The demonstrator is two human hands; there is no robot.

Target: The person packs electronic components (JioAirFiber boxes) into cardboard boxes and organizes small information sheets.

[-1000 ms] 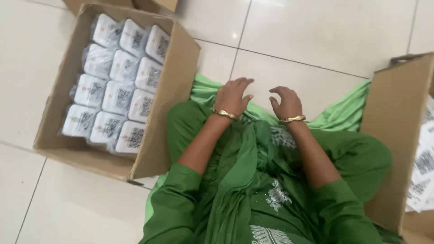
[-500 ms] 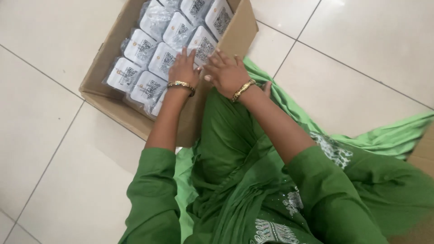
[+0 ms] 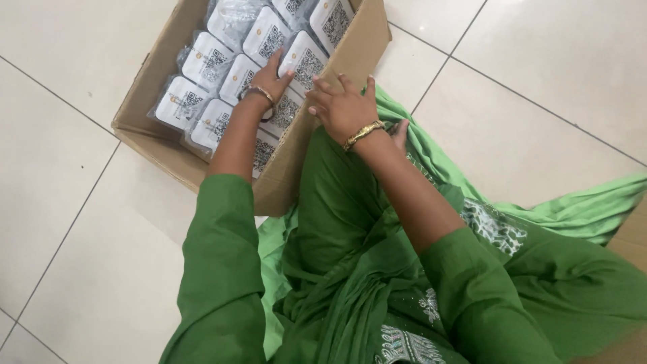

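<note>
Left hand (image 3: 269, 81) lies flat, fingers spread on packets (image 3: 306, 64) in the box (image 3: 296, 162); right hand (image 3: 344, 104) hovers open beside, holding nothing.

Pale cream floor tiles (image 3: 539, 81), large and glossy, crossed by thin dark grout lines running diagonally. Soft, even light with faint sheen and no hard shadows. No walls, windows or furniture in view.

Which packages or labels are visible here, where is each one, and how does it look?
Cardboard box: on the tiled floor, upper left, brown, open at the top.
Plastic packets: in rows inside the box, clear bags over white rounded cards with a black square code and a small gold mark.
Left hand rests on them; right hand at the box wall.
</note>
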